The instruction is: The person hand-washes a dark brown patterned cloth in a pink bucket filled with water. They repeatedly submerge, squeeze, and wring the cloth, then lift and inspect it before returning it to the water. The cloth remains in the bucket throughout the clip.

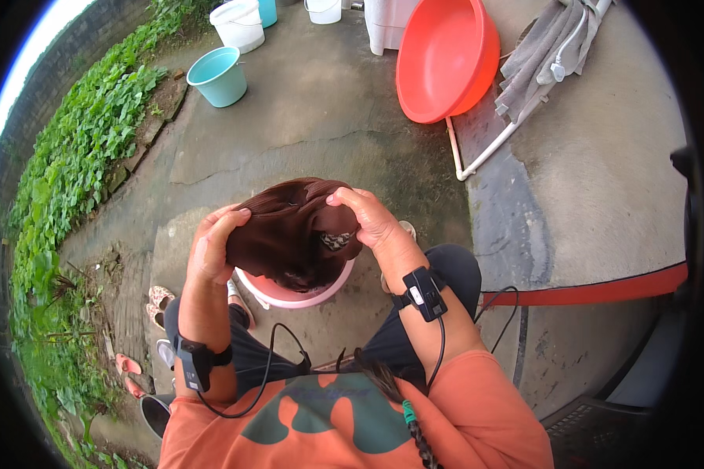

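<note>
A dark brown ribbed cloth garment (276, 234) is stretched between my two hands in front of me. My left hand (216, 243) grips its left edge, the thumb lying on top. My right hand (366, 217) pinches the upper right edge. A small black-and-white patterned patch (335, 240) shows in a fold near my right hand. Below the garment stands a pink plastic basin (296, 301) on the ground; the cloth hides most of its inside, so I cannot tell what is in it.
A teal bucket (218, 79), a white bucket (239, 29) and a large red basin (446, 58) stand farther off on the concrete (305, 117). Grey cloth (528, 70) hangs over a white pipe (498, 140) at right. Several shoes (159, 299) lie at left, near green plants (82, 152).
</note>
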`<state>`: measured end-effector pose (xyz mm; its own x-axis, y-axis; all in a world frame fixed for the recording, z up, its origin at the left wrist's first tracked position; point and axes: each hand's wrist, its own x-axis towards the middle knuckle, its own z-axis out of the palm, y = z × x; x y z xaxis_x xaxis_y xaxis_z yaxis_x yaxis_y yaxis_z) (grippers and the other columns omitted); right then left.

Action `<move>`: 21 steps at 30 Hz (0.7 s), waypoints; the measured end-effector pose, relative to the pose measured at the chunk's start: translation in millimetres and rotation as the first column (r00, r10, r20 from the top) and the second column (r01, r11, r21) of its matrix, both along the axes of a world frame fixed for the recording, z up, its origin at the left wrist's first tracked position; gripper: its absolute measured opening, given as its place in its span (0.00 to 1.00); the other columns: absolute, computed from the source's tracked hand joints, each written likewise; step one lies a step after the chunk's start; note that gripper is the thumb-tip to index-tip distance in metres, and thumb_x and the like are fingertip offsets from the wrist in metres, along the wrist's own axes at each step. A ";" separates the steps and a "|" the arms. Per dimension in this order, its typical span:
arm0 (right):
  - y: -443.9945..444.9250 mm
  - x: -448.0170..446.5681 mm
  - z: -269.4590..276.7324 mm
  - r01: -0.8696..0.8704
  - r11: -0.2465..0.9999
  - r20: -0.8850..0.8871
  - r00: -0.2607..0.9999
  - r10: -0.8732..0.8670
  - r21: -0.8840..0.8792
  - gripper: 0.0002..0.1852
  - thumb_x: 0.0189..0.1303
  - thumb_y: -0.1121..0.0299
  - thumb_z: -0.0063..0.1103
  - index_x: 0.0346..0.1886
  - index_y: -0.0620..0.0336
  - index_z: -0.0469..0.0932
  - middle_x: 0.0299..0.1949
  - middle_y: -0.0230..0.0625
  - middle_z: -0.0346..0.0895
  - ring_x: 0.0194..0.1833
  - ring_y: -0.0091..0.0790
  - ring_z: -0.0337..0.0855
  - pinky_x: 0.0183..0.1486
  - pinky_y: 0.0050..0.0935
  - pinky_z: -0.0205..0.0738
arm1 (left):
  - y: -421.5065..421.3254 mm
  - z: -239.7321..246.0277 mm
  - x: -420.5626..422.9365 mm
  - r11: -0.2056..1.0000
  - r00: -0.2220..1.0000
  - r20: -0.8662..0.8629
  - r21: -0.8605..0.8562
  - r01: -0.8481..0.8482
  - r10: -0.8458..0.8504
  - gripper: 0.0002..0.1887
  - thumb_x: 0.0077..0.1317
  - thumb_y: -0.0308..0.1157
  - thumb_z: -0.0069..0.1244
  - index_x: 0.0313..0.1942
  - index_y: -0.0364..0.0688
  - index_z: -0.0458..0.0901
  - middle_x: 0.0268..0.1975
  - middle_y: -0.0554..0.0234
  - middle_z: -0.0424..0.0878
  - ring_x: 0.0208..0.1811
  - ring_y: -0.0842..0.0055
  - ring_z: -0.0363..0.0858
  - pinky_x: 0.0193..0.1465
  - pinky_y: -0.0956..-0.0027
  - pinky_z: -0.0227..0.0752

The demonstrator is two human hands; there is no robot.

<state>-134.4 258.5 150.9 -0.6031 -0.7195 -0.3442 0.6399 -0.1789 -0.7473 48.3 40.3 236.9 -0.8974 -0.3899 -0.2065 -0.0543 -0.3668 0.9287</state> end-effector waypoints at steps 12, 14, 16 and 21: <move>-47.8 34.9 -167.4 0.243 0.968 0.364 0.897 -0.250 0.067 0.05 0.60 0.65 0.68 0.35 0.52 0.83 0.39 0.26 0.84 0.45 0.28 0.82 0.52 0.31 0.77 | -16.6 -193.9 3.0 0.981 0.871 0.481 0.193 0.008 -0.102 0.29 0.68 0.34 0.67 0.66 0.31 0.79 0.60 0.52 0.87 0.60 0.64 0.85 0.68 0.61 0.76; -49.0 28.7 -175.6 0.279 0.941 0.276 0.905 -0.324 0.191 0.06 0.60 0.65 0.67 0.37 0.55 0.84 0.39 0.26 0.84 0.43 0.28 0.83 0.51 0.30 0.77 | -18.5 -209.1 2.8 0.954 0.904 0.427 0.284 -0.099 -0.033 0.27 0.69 0.34 0.65 0.65 0.32 0.80 0.60 0.53 0.87 0.60 0.64 0.85 0.67 0.61 0.76; -55.0 27.9 -169.6 0.268 0.940 -0.019 0.963 -0.270 0.212 0.10 0.61 0.65 0.67 0.40 0.59 0.83 0.41 0.27 0.84 0.43 0.29 0.83 0.50 0.31 0.79 | -20.3 -218.9 -2.6 0.941 0.908 0.413 0.277 -0.197 0.068 0.26 0.71 0.35 0.64 0.65 0.33 0.80 0.60 0.54 0.87 0.60 0.64 0.85 0.67 0.61 0.77; -90.8 90.5 -121.4 0.197 0.822 -0.615 0.758 0.217 0.534 0.32 0.55 0.56 0.71 0.62 0.55 0.75 0.53 0.56 0.86 0.54 0.57 0.87 0.61 0.48 0.80 | -20.5 -279.2 -19.0 0.892 0.967 0.229 0.405 -0.201 0.114 0.19 0.75 0.40 0.59 0.59 0.38 0.81 0.53 0.58 0.86 0.55 0.67 0.85 0.57 0.62 0.79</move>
<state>-43.9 167.8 29.5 -0.8132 -0.5415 -0.2133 -0.0145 0.3852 -0.9227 29.2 19.8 -42.3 -0.7563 -0.3597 -0.5464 -0.1260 -0.7396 0.6612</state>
